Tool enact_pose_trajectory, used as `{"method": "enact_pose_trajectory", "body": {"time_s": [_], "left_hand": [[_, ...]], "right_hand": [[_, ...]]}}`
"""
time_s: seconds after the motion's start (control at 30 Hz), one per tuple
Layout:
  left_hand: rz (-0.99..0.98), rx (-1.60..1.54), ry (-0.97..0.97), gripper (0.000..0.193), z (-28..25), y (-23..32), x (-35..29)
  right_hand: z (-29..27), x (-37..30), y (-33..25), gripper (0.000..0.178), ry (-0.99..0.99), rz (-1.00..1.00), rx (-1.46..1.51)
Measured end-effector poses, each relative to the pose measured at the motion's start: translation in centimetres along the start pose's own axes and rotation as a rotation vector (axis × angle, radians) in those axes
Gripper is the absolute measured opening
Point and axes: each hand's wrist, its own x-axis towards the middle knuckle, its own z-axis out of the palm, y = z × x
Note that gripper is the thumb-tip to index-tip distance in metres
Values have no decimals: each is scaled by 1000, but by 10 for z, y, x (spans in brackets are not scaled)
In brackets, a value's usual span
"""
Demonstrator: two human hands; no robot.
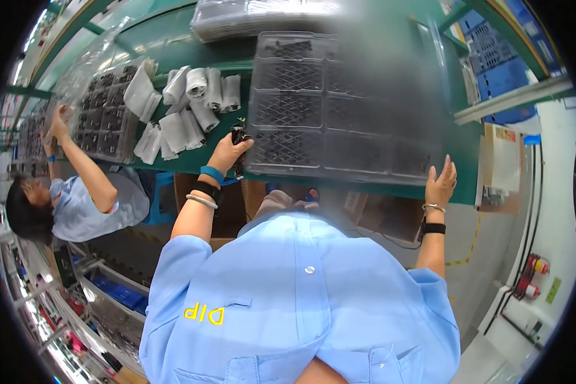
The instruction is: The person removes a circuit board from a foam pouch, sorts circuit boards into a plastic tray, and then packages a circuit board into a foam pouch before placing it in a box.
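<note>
My left hand point(227, 155) is closed on a dark part point(239, 136) with small pieces sticking out of its top; its exact kind cannot be made out. It is held upright beside the left edge of a clear plastic compartment tray point(288, 112). Dark pieces show in the tray's left compartments, while its right half is hazy. At the tray's front right corner is my right hand point(440, 182), fingers apart and nothing in them. Whether it touches the tray I cannot tell. Several white wrapped bundles point(185, 128) lie left of my left hand.
Another stack of clear trays point(237, 19) stands at the back of the green table point(160, 48). On the left, a co-worker point(89, 198) reaches toward a filled tray point(102, 118) under clear film. Blue crates point(493, 51) and a metal rail point(512, 101) are on the right.
</note>
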Motion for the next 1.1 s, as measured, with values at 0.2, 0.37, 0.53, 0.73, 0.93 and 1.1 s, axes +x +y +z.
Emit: {"method": "enact_pose_trajectory", "body": {"time_s": [0.2,0.37,0.53,0.73,0.93,1.1], "left_hand": [[-78,-352,90,25,-23,0,-20],[-90,-721,161,26,-50,0,-46],[-142,-1189,119,25,-64,3,-59],[-38,-1497,-293,34,-58,55,-56],[1,-1239,-433,33,-37,91,-48],[-26,-1174,-458,34,-3,111,-48]], "right_hand": [[-10,30,-149,55,156,-484,178],[15,25,-266,52,2,-641,313],[58,5,-297,50,-270,-713,105],[52,8,-291,46,-282,-675,206],[-56,-1,-341,43,-727,-181,1045],[-103,-28,-349,39,-435,-655,747]]}}
